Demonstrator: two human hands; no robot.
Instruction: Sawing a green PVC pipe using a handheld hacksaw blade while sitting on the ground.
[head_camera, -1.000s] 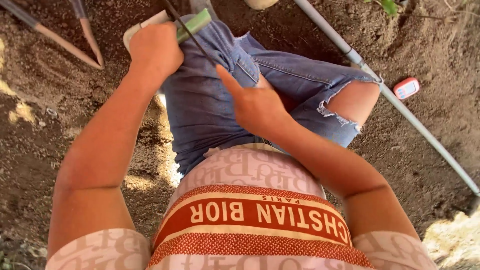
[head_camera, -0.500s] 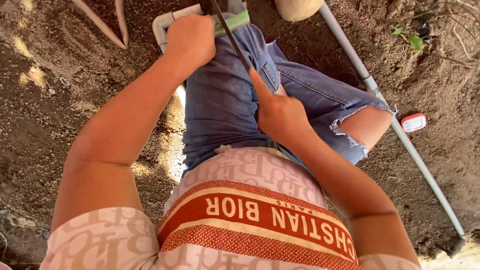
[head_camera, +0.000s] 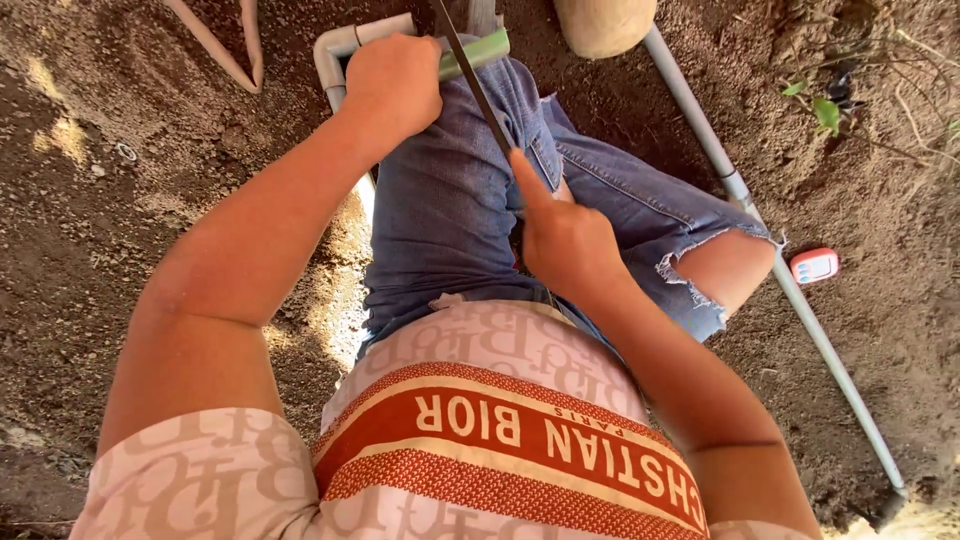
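My left hand (head_camera: 392, 82) is closed around a green pipe piece (head_camera: 476, 52) that lies across my knee at the top of the head view. My right hand (head_camera: 562, 238) grips the handle end of a thin dark saw blade (head_camera: 470, 75), index finger stretched along it; the blade crosses the green pipe at a slant. The handle itself is hidden inside my fist. A white pipe elbow (head_camera: 338, 52) lies on the soil just left of my left hand. I wear blue torn jeans (head_camera: 450, 210) and a patterned shirt.
A long grey pipe (head_camera: 790, 290) runs diagonally over the soil on the right. Beside it lies a small red and white device (head_camera: 814, 266). A tan rounded object (head_camera: 603, 22) sits at the top. Curved thin sticks (head_camera: 225, 55) lie top left; a small green plant (head_camera: 825, 108) grows top right.
The view has shifted, so everything sits lower and more to the right in frame. My right hand has moved slightly along the blade's line; my left hand keeps its grip on the green pipe.
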